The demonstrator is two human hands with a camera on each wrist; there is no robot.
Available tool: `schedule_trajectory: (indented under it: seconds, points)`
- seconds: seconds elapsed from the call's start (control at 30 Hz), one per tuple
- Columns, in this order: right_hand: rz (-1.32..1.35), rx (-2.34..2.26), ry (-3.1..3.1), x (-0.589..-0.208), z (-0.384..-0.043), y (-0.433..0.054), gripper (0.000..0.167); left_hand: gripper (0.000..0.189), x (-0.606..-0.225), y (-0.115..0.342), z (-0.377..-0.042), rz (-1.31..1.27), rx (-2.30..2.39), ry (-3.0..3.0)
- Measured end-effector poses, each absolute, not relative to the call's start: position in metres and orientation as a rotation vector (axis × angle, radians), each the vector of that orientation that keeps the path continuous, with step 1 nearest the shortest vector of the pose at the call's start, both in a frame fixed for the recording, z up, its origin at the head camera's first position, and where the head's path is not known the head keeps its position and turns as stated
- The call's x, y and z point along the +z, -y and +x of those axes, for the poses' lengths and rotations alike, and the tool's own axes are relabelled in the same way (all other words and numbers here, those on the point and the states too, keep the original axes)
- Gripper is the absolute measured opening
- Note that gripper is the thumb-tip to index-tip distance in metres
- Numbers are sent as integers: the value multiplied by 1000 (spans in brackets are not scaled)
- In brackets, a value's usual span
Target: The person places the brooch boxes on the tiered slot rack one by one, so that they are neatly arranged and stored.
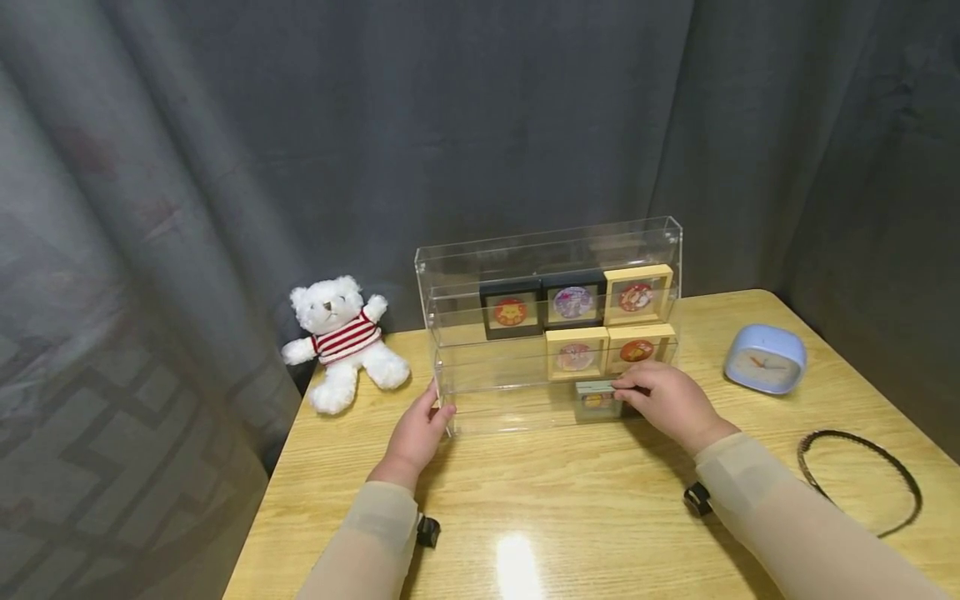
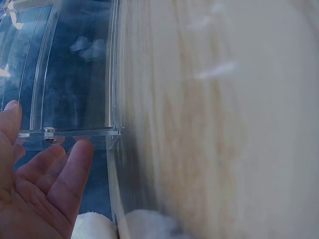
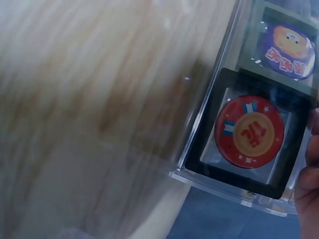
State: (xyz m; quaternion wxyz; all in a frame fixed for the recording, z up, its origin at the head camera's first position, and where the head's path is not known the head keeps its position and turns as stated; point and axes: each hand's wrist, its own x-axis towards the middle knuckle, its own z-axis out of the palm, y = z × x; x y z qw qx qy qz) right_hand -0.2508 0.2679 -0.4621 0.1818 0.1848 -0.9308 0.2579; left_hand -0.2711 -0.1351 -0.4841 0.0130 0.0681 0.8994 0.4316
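A clear acrylic display stand [image 1: 495, 414] with stepped tiers stands on the table. My left hand [image 1: 415, 433] holds its left end, the fingers [image 2: 75, 169] against the side panel. With bent fingertips my right hand [image 1: 670, 404] pinches the top right corner of a green-grey badge frame [image 1: 597, 402] in the lowest tier. Beside that, a black badge frame [image 3: 239, 179] with a red round badge sits at the tier's end, mostly hidden by the hand in the head view. Higher up are cream badge frames [image 1: 576, 357] and black badge frames [image 1: 512, 310].
A white teddy bear [image 1: 341, 333] in a striped shirt sits left of the stand. A blue alarm clock [image 1: 765, 358] and a dark headband [image 1: 862, 437] lie to the right on the wooden table [image 1: 555, 492]. Grey curtains [image 1: 450, 125] hang behind.
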Motion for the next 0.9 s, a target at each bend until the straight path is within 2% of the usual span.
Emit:
schedule_trajectory:
  seconds: [0.47, 0.9]
  points:
    - [589, 643, 2733, -456, -254, -263, 4, 65, -483, 135, -272, 206, 1321, -2816]
    - [594, 562, 2725, -457, -251, -265, 7, 64, -488, 133, -276, 206, 1337, -2811]
